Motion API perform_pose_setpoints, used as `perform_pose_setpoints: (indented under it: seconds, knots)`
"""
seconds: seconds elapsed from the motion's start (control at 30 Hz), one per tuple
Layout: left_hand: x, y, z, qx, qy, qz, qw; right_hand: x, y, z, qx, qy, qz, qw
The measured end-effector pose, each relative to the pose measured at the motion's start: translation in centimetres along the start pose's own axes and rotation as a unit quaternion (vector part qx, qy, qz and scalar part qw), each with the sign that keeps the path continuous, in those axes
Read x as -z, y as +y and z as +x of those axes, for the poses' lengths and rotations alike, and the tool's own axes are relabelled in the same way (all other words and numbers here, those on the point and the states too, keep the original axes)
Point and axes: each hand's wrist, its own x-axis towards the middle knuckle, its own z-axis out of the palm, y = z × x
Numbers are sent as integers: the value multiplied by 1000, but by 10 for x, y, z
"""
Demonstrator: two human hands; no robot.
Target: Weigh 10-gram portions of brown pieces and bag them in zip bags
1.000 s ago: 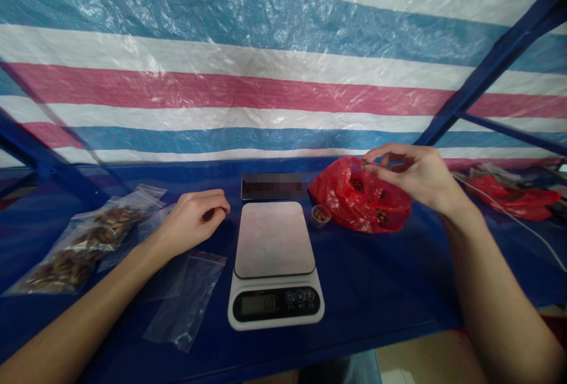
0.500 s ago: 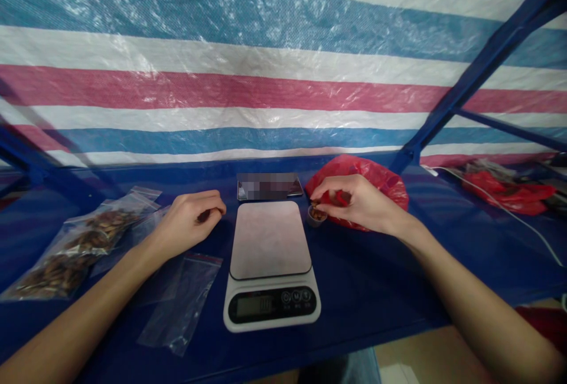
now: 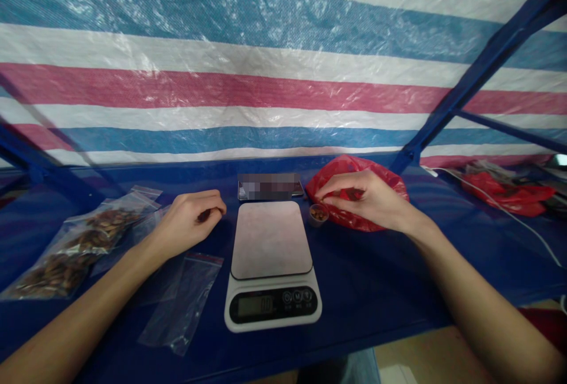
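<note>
My left hand (image 3: 195, 215) rests curled on the blue surface, left of a white kitchen scale (image 3: 271, 242); whatever its fingers may hold is hidden. The scale's platform is bare and its display reads 0.0. My right hand (image 3: 363, 198) is pinched closed in front of a red plastic bag (image 3: 336, 168), its fingertips just above and behind a small clear cup (image 3: 318, 223) of brown pieces. Anything between those fingertips is too small to make out. Beneath my left forearm lies a flat clear zip bag (image 3: 181, 307).
Clear zip bags filled with brown dried slices (image 3: 62, 272) lie at the left. Behind the scale is a phone (image 3: 270, 188). Farther right are another red bag (image 3: 507, 190) and a white cable (image 3: 514, 215). A striped sheet (image 3: 248, 91) hangs behind, with a blue frame bar (image 3: 460, 97).
My right hand has shifted slightly right and away from the cup's mouth, so the brown pieces show more. My left hand stays put.
</note>
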Motion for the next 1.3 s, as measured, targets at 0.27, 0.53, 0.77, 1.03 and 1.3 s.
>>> perform_pose_setpoints:
  seconds: [0.27,0.53,0.77,1.03,1.3]
  knots:
    - [1,2,2,-1,-7,0,1000,13,6,-4,-21,84,21,996]
    - [1,2,3,3,-6,9,1000,-6,4,2,8,20,-22,1000]
    - [2,6,4,-1,3,10,1000,-5,0,-1,-1,54,0,999]
    - [6,5,3,19,23,12,999,-25,17,6,23,19,12,999]
    - [7,2,3,39,30,4,999,-21,17,6,21,84,-33,996]
